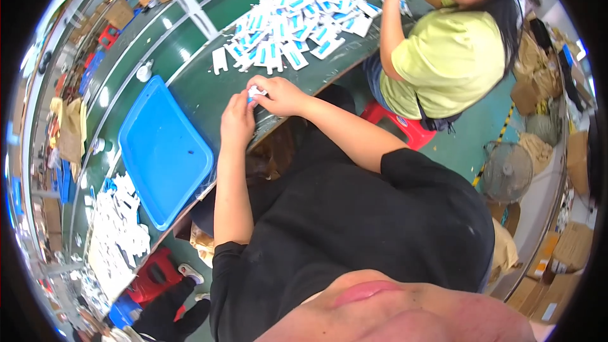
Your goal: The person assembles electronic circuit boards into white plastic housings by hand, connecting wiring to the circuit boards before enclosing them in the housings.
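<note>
My left hand (235,117) and my right hand (282,96) meet over the near edge of the green worktable (196,76). Their fingers are closed together around a small white plastic piece (255,92) with a bit of blue below it. Most of the piece is hidden by the fingers, so its exact kind does not show. Just beyond my hands lies a large heap of white plastic parts with blue strips (294,22). To the left of my left hand, a blue tray (166,152) rests on the table, with a small dark speck on it.
At right, a co-worker in a yellow-green shirt (449,57) sits on a red stool (402,123), hands raised over the table. A second heap of white parts (117,234) lies at lower left. A metal post (187,0) rises beyond the table. A floor fan (506,171) stands at right.
</note>
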Tool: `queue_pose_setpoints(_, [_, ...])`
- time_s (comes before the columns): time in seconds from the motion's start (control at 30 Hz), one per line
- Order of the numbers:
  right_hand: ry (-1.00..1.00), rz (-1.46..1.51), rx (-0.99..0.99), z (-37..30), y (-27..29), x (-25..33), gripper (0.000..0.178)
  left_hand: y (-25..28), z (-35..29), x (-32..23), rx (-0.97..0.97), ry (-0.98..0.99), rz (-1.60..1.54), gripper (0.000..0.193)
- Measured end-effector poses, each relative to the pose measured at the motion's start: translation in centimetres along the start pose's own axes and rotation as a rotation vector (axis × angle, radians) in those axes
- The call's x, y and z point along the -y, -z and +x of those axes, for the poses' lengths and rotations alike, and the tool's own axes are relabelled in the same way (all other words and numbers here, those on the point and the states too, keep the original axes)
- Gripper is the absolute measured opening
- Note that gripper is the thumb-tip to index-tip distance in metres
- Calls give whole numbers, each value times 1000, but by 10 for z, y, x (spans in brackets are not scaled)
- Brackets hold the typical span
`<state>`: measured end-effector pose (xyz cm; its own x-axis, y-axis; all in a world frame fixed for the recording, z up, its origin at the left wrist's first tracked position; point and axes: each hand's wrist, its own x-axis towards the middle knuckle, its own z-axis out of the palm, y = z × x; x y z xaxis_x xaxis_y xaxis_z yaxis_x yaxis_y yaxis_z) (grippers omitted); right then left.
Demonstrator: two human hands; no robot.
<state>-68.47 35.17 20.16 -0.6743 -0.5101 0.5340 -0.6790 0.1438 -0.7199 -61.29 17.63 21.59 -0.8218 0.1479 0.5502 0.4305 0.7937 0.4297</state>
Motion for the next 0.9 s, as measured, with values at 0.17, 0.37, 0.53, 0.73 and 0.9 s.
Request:
queue_pose_setpoints(0.17, [-50, 30, 16, 2, 2, -2, 26, -6, 0, 3, -16, -34, 228, 26])
queue_pose_setpoints(0.37, [-18, 150, -39, -2, 5, 3, 23, 18, 21, -8, 143, 186, 254, 19])
queue_pose_setpoints(0.53, [-184, 319, -92, -2, 3, 1, 21, 39, 24, -14, -114, 245, 52, 19])
queue_pose_setpoints(0.73, [-200, 424, -108, -11, 3, -18, 51, 91, -28, -38, -157, 587, -977, 24])
queue_pose_setpoints(0.9, [-286, 344, 42, -7, 2, -14, 50, 103, -85, -51, -100, 686, -1420, 36])
